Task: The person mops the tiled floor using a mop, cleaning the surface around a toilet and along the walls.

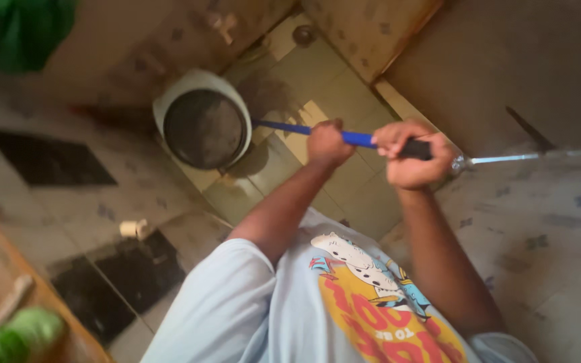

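Tiled floor below the grip, white bucket just past the far end of the blue pole, pole running from bucket through both fists, left hand clenched around it ahead, right hand closed on its black end nearest the body

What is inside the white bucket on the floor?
The white bucket looks dark inside, like murky water, though the blur leaves that unsure. The blue handle reaches to its rim; the handle's end, and the bucket's bottom, cannot be seen.
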